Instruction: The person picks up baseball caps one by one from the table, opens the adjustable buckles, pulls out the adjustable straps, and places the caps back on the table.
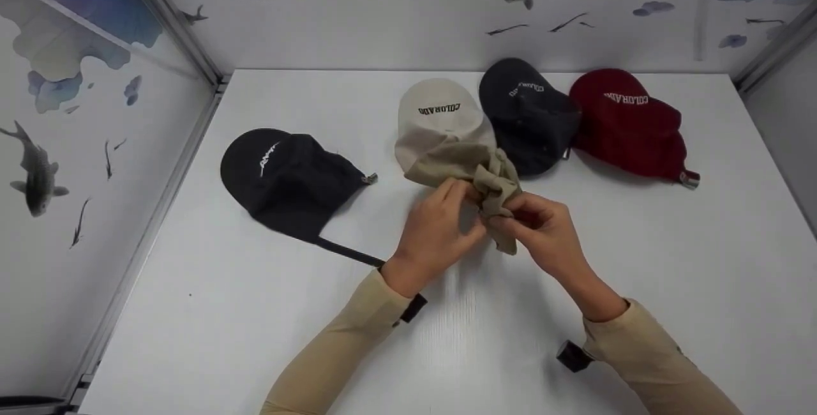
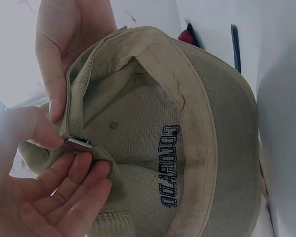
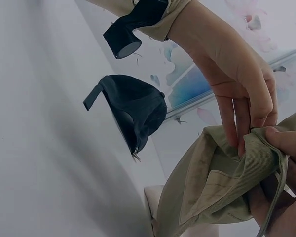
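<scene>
Both hands hold a khaki baseball cap [image 1: 447, 163] by its back strap, above the table and in front of the cream cap [image 1: 440, 105]. My left hand [image 1: 431, 233] pinches the strap at a metal buckle [image 2: 79, 144], thumb on one side and curled fingers on the other. Beside it, my right hand [image 1: 552, 236] grips the strap and cap edge between thumb and fingers. In the left wrist view the cap's inside shows, with dark stitched lettering [image 2: 170, 165] and the brim [image 2: 232, 138] pointing away. Whether the strap's end is through the buckle cannot be told.
A black cap [image 1: 287, 179] lies at the left, its strap [image 1: 351, 252] loose and reaching toward the left wrist. Behind and to the right lie a navy cap [image 1: 526, 115] and a dark red cap [image 1: 625, 124]. Printed panels [image 1: 383, 25] bound the white table [image 1: 255, 338].
</scene>
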Demonstrator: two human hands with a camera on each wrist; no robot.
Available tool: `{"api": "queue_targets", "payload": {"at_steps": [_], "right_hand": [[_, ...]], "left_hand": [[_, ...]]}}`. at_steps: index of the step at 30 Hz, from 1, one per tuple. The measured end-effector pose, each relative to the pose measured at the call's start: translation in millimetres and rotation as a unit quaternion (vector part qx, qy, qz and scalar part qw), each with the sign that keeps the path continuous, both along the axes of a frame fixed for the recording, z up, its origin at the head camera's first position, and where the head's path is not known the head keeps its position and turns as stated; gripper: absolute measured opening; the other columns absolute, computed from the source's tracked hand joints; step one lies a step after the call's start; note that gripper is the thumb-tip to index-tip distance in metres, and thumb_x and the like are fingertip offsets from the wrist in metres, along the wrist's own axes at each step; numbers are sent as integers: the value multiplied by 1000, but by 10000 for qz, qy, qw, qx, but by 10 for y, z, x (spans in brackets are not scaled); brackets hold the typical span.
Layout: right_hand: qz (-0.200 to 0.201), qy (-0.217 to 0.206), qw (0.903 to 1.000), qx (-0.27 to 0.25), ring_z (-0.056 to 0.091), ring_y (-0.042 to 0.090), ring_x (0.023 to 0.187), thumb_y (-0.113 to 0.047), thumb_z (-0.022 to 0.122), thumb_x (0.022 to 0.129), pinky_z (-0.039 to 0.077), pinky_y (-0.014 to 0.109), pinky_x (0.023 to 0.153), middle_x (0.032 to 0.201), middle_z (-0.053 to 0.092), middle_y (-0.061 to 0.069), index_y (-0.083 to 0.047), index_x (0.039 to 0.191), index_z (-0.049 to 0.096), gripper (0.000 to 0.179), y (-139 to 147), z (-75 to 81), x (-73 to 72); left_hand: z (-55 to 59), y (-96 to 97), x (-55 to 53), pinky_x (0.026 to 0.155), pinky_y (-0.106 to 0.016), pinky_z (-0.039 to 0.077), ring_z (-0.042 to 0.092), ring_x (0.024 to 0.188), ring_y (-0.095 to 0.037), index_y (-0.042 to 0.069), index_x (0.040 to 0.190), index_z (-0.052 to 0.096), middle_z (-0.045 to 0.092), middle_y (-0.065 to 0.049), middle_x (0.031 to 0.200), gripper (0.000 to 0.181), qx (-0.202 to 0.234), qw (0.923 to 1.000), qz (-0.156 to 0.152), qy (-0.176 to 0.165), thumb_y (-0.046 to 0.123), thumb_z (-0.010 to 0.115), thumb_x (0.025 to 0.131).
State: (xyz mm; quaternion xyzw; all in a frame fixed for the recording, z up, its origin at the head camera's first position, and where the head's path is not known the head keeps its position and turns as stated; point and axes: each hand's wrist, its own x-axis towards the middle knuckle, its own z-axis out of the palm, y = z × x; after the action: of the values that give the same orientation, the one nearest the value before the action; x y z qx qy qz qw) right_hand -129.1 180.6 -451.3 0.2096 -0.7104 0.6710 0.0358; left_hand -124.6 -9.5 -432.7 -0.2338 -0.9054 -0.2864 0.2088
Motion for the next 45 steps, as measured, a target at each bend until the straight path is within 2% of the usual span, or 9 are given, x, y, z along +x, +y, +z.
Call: {"api": "queue_targets", "payload": {"at_steps": [8,14,17,21,27,30,34,40,45], "right_hand": [[-14,-24,9999,-139,66,8,75,14,68,84,55,19,65,87,72,-1,9,86,67,5,-54,13,-6],[-130,-146,9998,-77,66,8,75,12,69,84,54,19,66,86,72,-2,8,87,68,5,-90,52,-27],[-210,-280,9994,-54,66,8,75,12,70,84,54,20,66,85,72,-2,9,87,68,5,-103,73,-38],[-281,-468,9985,-37,65,8,74,9,71,84,54,20,66,83,72,0,9,89,68,6,-108,94,-54],[-284,-550,9980,-117,64,9,75,8,70,86,54,21,67,85,72,3,9,92,68,7,-92,126,-66],[-261,-544,9981,-111,65,9,76,9,69,86,54,21,67,86,72,2,9,93,68,7,-78,142,-59],[-145,-545,9983,-164,64,8,75,8,67,88,53,20,66,87,72,0,10,96,67,8,-43,151,-39],[59,-295,9992,-254,65,7,79,12,62,89,53,19,70,90,70,-2,9,97,66,10,-4,149,-10],[70,121,9999,5,60,6,79,14,67,85,50,18,68,93,67,-2,8,103,64,19,-20,134,31]], "left_hand": [[55,-55,-32,77,-26,54,65,85,-15,9,97,65,67,-1,95,17,340,9990,-218,-198,8,72,81],[111,-123,-130,77,-20,55,68,85,-14,6,94,68,70,-4,92,12,874,9900,-525,-975,3,70,82],[136,-173,-203,77,-18,55,69,84,-13,3,93,70,73,-7,92,11,1389,9753,-708,-1564,0,67,83],[155,-253,-295,78,-20,57,69,84,-13,0,95,71,74,-11,93,12,2002,9465,-943,-2349,-1,65,84],[170,-335,-361,80,-23,57,67,82,-10,1,97,72,73,-11,95,16,2500,9158,-1044,-2966,2,63,85],[175,-356,-348,80,-23,57,67,82,-8,1,98,72,73,-12,95,17,2676,9065,-1135,-3062,1,61,85],[166,-369,-296,84,-25,58,69,89,-11,0,101,71,72,-13,100,17,2745,9030,-1449,-2970,0,61,87],[125,-369,-213,88,-27,58,71,98,-18,-1,102,69,71,-15,103,15,2830,9046,-1915,-2547,-3,62,90],[83,-347,-159,88,-27,58,71,98,-18,-2,102,69,71,-15,102,13,2840,9092,-2074,-2231,-4,64,90]]}}
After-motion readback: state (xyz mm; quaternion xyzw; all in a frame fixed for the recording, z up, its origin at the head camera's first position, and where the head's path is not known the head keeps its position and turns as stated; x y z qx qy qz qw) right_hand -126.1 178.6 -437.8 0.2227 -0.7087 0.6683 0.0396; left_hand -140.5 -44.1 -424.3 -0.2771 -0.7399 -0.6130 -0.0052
